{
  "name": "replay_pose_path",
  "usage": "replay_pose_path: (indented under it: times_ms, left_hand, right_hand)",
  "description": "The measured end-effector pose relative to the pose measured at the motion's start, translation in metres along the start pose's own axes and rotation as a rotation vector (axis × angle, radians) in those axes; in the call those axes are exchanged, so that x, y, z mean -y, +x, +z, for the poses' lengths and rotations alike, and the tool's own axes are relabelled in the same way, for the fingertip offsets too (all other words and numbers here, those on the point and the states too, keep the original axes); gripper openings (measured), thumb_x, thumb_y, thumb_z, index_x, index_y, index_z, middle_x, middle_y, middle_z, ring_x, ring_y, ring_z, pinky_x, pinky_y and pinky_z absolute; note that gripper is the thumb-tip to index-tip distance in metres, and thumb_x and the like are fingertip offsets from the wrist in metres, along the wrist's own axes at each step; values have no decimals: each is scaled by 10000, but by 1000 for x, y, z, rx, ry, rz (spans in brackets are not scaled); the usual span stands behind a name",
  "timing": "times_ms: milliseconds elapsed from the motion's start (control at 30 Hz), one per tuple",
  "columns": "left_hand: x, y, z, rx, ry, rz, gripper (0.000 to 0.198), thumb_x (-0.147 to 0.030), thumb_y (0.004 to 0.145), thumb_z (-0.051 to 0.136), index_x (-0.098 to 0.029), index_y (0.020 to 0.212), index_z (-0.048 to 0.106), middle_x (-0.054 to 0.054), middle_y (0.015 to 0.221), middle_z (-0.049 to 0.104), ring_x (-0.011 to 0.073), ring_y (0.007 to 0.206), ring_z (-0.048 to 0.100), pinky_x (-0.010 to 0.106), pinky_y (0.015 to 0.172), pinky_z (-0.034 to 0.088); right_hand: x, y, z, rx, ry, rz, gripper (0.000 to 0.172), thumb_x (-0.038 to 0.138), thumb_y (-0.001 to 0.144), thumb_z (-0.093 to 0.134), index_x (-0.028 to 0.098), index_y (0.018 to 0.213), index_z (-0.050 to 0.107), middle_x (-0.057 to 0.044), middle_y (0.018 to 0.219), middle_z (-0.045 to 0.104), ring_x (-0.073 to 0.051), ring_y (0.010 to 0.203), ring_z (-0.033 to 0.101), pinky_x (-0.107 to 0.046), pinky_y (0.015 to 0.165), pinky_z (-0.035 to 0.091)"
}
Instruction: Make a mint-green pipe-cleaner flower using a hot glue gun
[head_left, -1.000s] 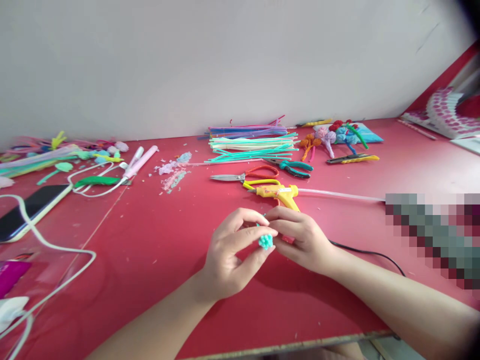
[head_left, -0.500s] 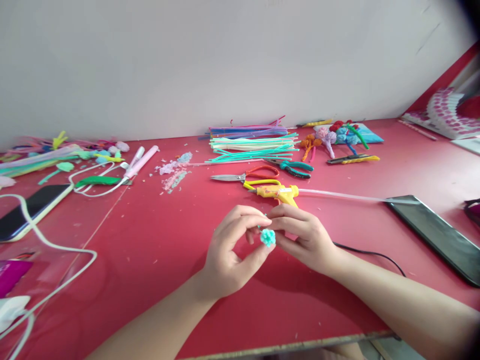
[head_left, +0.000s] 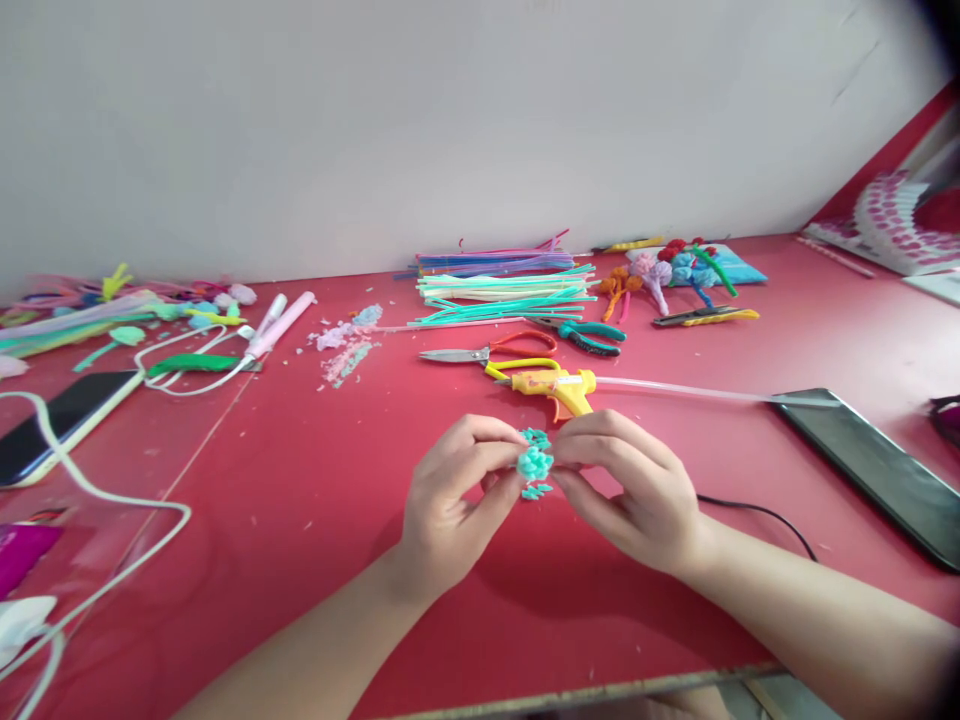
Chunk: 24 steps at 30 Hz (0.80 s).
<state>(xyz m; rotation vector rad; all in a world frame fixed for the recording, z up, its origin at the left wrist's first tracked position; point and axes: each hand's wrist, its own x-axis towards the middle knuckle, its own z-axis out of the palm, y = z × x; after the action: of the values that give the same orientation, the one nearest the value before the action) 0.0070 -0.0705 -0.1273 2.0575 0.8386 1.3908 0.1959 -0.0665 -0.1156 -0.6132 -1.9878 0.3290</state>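
Observation:
Between my two hands, above the red table, is a small turquoise pipe-cleaner flower (head_left: 535, 463) with a rounded, bumpy middle and looped bits showing above and below it. My left hand (head_left: 461, 500) pinches its left side with thumb and fingertips. From the right, my right hand (head_left: 634, 490) grips the opposite side, also in a pinch. The fingertips hide part of the flower's edges. Just beyond my hands lies a yellow hot glue gun (head_left: 553, 384) with a clear glue stick (head_left: 682, 391) sticking out of its back.
Scissors (head_left: 491, 355) and teal pliers (head_left: 589, 335) lie behind the glue gun, before bundles of pipe cleaners (head_left: 506, 290). Finished fuzzy flowers (head_left: 664, 270) sit at back right. A dark tablet (head_left: 870, 470) is on the right; a phone (head_left: 67, 420) and white cable (head_left: 112, 490) on the left.
My hands have drawn slightly apart, the right one shifting right. The turquoise flower has turned and moved up a little, so more of its loops show.

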Motion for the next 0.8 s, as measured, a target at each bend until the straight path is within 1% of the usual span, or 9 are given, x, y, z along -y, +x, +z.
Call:
replay_pose_path:
  times_ms: [167,300,467,600,800]
  left_hand:
    - [-4,2,-1,41,54,15,253,-1,801,587,-179,971,648,60,959,672,142,877,634,247,767,510]
    - [-6,4,0,50,95,11,212,-38,819,585,-186,954,652,48,889,698,138,825,650,239,750,517]
    - [-5,4,0,43,112,26,175,-54,823,580,-181,923,647,44,837,696,138,782,650,237,725,522]
    - [-5,4,0,47,129,31,165,-65,833,570,-186,918,642,45,834,693,139,774,648,237,712,522]
    - [-5,5,1,51,107,12,195,-31,820,574,-188,917,637,32,833,678,124,784,637,220,728,506]
  right_hand:
    - [-1,-1,1,9,-3,-13,194,16,796,586,127,955,582,-85,851,609,-152,797,610,-273,704,534]
    - [1,-1,-1,-12,-28,-16,185,36,798,586,146,947,584,-76,825,615,-154,762,619,-273,668,541]
    - [2,-1,-2,1,-48,-14,208,43,802,572,174,964,579,-66,813,628,-160,750,627,-283,664,551]
    - [2,-1,-1,1,-45,-17,207,40,801,566,170,962,580,-65,809,633,-158,746,627,-283,665,553]
    - [1,0,0,-7,-44,-31,196,49,783,597,162,942,579,-75,803,629,-162,750,623,-278,648,552]
